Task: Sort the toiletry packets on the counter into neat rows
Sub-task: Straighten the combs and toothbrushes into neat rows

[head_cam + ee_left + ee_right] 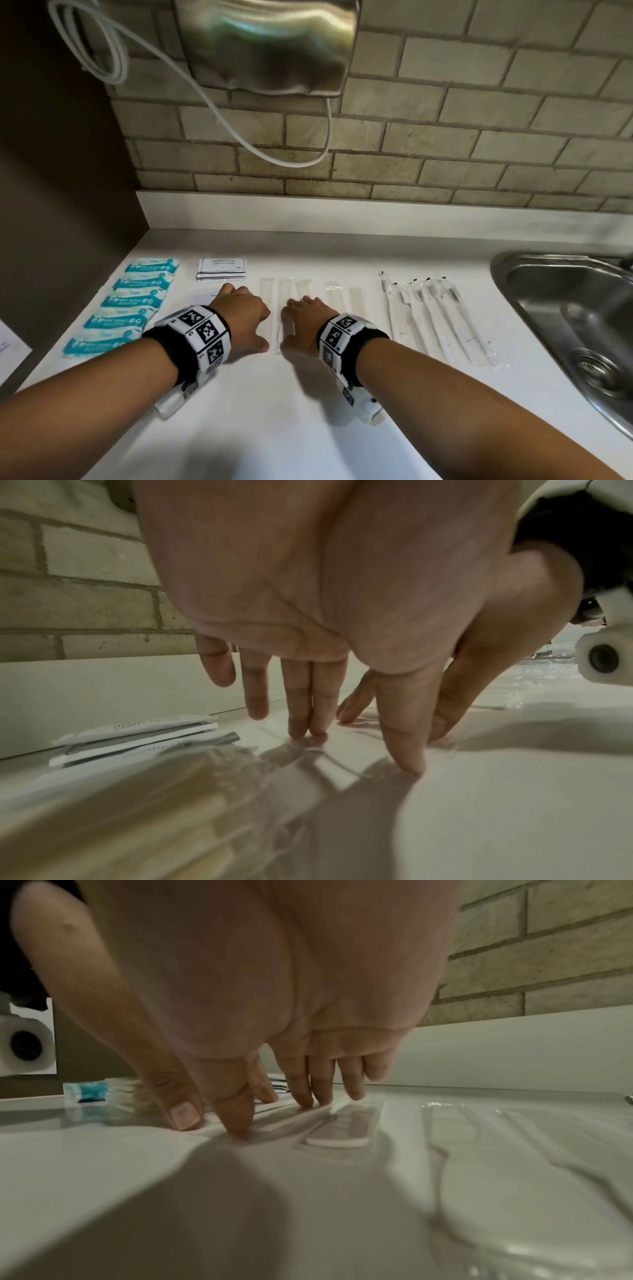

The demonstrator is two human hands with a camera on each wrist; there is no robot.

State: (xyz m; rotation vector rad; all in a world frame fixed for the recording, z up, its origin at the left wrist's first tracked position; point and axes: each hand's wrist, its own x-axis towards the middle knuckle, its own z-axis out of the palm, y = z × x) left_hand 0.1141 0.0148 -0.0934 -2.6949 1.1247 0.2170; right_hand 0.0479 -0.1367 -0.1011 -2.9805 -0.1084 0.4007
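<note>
Several teal packets lie in a column at the counter's left. A stack of white shampoo sachets sits beside them. Clear-wrapped comb packets form a row in the middle, and wrapped toothbrushes lie to the right. My left hand is flat with straight fingers pressing on clear wrapping. My right hand also lies flat, its fingertips and thumb pressing a clear comb packet. The two hands sit side by side, thumbs nearly touching.
A steel sink is set into the counter at the right. A brick wall with a metal dryer and a hanging white cable rises behind. A dark wall bounds the left side.
</note>
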